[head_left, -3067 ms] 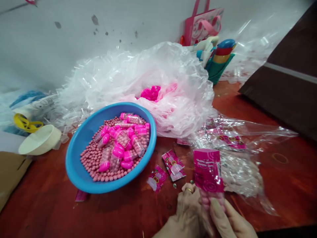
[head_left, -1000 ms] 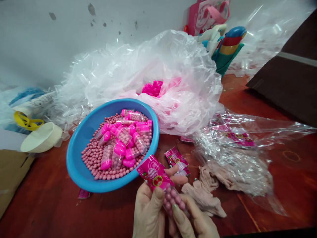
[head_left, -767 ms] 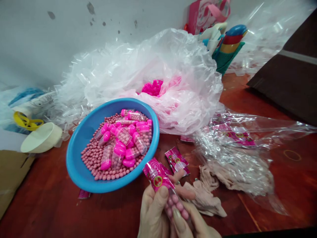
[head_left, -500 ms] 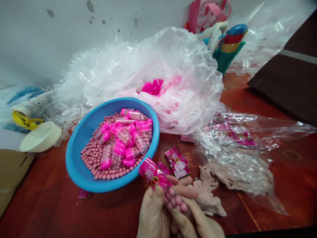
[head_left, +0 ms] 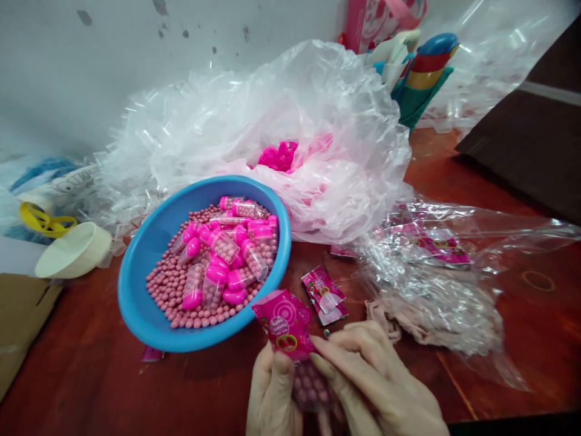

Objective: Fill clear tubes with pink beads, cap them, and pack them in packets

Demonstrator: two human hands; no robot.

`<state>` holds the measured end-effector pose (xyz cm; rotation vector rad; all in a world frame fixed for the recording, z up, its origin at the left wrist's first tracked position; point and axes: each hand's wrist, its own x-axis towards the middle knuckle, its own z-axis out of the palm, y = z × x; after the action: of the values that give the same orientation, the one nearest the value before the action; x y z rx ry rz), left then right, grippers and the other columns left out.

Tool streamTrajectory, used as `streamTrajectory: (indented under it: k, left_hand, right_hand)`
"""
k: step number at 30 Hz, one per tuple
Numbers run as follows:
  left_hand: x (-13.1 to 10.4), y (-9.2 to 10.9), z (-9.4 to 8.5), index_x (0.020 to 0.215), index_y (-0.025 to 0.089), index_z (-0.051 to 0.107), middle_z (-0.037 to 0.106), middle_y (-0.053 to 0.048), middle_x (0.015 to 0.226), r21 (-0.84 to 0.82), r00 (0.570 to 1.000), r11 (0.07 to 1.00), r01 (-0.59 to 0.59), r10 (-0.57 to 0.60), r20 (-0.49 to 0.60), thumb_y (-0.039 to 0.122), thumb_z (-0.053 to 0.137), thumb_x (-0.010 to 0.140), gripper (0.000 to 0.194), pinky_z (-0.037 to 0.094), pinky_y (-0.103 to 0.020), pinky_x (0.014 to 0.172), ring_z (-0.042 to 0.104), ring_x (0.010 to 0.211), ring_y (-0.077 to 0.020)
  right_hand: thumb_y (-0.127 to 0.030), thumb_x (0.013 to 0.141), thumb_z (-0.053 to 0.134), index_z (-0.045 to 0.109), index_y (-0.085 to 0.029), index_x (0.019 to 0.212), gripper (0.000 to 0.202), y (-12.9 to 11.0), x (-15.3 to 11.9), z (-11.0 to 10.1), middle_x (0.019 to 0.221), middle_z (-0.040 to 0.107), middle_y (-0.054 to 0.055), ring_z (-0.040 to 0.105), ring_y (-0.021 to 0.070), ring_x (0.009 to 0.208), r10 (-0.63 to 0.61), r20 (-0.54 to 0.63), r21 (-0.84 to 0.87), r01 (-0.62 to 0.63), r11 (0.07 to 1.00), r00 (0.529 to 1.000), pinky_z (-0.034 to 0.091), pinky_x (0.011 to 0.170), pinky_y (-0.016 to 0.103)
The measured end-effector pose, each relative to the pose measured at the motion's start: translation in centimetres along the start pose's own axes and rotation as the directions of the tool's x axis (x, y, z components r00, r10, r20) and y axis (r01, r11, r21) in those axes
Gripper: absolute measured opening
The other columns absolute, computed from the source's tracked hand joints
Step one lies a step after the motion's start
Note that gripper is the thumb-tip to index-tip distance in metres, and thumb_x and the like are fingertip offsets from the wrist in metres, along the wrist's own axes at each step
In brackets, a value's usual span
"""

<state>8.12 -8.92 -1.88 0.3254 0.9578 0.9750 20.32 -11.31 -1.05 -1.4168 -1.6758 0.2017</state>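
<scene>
Near the bottom middle, a pink printed packet (head_left: 285, 324) lies over a clear container of pink beads (head_left: 311, 384). My left hand (head_left: 275, 393) is closed on the container's left side, its thumb pressed by the packet's lower edge. From the right, my right hand (head_left: 381, 381) pinches the packet's lower right corner, with the other fingers bent behind. The far end of the container is hidden by the packet. Just beyond, a blue basin (head_left: 136, 303) holds loose pink beads and several bead-filled tubes with bright pink caps (head_left: 215, 272).
More packets (head_left: 323, 290) lie right of the basin. A crinkled clear bag (head_left: 436, 303) and beige cloth (head_left: 384, 318) are at the right. Large plastic bags (head_left: 336, 121) stand behind. A white cup (head_left: 75, 251) and cardboard (head_left: 22, 327) are left; a dark box (head_left: 526, 133) is right.
My right hand has moved up and right, from the container's lower part to the packet's corner. The packet now looks wider and faces the camera more.
</scene>
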Motion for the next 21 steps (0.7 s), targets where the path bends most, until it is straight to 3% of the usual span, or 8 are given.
streamTrajectory:
  k: [4, 6, 11, 15, 18, 21]
  left_hand:
    - [0.3, 0.1, -0.1, 0.064, 0.014, 0.067, 0.059, 0.002, 0.044, -0.001, 0.997, 0.999, 0.052, -0.052, -0.063, 0.05, 0.079, 0.061, 0.038, 0.043, -0.015, 0.034, 0.053, 0.033, -0.0077]
    - [0.3, 0.2, 0.1, 0.064, 0.014, 0.066, 0.058, 0.002, 0.044, 0.013, 0.995, 1.0, 0.02, -0.018, -0.102, 0.052, 0.079, 0.06, 0.04, 0.041, -0.014, 0.033, 0.052, 0.033, -0.0073]
    - [0.0, 0.4, 0.6, 0.084, 0.019, 0.07, 0.058, 0.003, 0.044, 0.039, 0.987, 0.997, -0.066, 0.071, -0.143, 0.051, 0.08, 0.06, 0.041, 0.036, -0.017, 0.032, 0.048, 0.032, -0.0091]
    - [0.1, 0.4, 0.5, 0.078, 0.019, 0.07, 0.056, 0.003, 0.044, 0.111, 0.964, 0.985, -0.129, 0.151, -0.219, 0.06, 0.075, 0.059, 0.045, 0.036, -0.019, 0.034, 0.046, 0.033, -0.0092]
    - [0.3, 0.4, 0.5, 0.085, 0.022, 0.071, 0.05, 0.004, 0.041, 0.17, 0.951, 0.965, -0.2, 0.233, -0.202, 0.063, 0.071, 0.06, 0.048, 0.032, -0.02, 0.032, 0.041, 0.03, -0.0091]
    - [0.4, 0.5, 0.7, 0.092, 0.023, 0.071, 0.046, 0.005, 0.039, 0.213, 0.94, 0.953, -0.217, 0.262, -0.216, 0.065, 0.069, 0.061, 0.052, 0.03, -0.022, 0.03, 0.038, 0.03, -0.0103]
  right_hand:
    - [-0.011, 0.091, 0.05, 0.063, -0.013, 0.097, 0.014, -0.7, -0.3, 0.5, 0.076, 0.063, 0.005, 0.058, 0.0144, 0.071, 0.03, -0.038, -0.079, -0.033, 0.996, 0.999, 0.049, 0.062, 0.023]
    - [-0.011, 0.092, 0.048, 0.06, -0.015, 0.089, 0.012, -1.2, -0.1, 0.9, 0.073, 0.061, 0.005, 0.056, 0.0147, 0.068, 0.09, -0.064, -0.101, -0.096, 0.99, 0.994, 0.047, 0.063, 0.025]
    - [-0.006, 0.09, 0.043, 0.05, -0.017, 0.082, 0.015, -1.7, 0.7, 2.2, 0.069, 0.054, 0.003, 0.047, 0.0156, 0.066, 0.124, -0.102, -0.058, -0.131, 0.99, 0.987, 0.042, 0.062, 0.028]
    - [-0.003, 0.088, 0.04, 0.047, -0.017, 0.078, 0.018, -1.4, 1.0, 3.0, 0.065, 0.048, 0.002, 0.045, 0.0164, 0.065, 0.047, -0.073, -0.066, -0.051, 0.997, 0.996, 0.04, 0.056, 0.028]
    - [-0.004, 0.09, 0.038, 0.049, -0.016, 0.081, 0.018, -1.2, 0.9, 3.4, 0.065, 0.048, 0.002, 0.047, 0.0172, 0.068, -0.043, -0.095, -0.136, 0.03, 0.99, 0.995, 0.041, 0.054, 0.027]
    - [-0.004, 0.088, 0.041, 0.051, -0.015, 0.085, 0.016, -1.2, 0.5, 3.9, 0.068, 0.052, 0.004, 0.049, 0.0185, 0.071, -0.052, -0.132, -0.145, 0.032, 0.989, 0.99, 0.046, 0.058, 0.029]
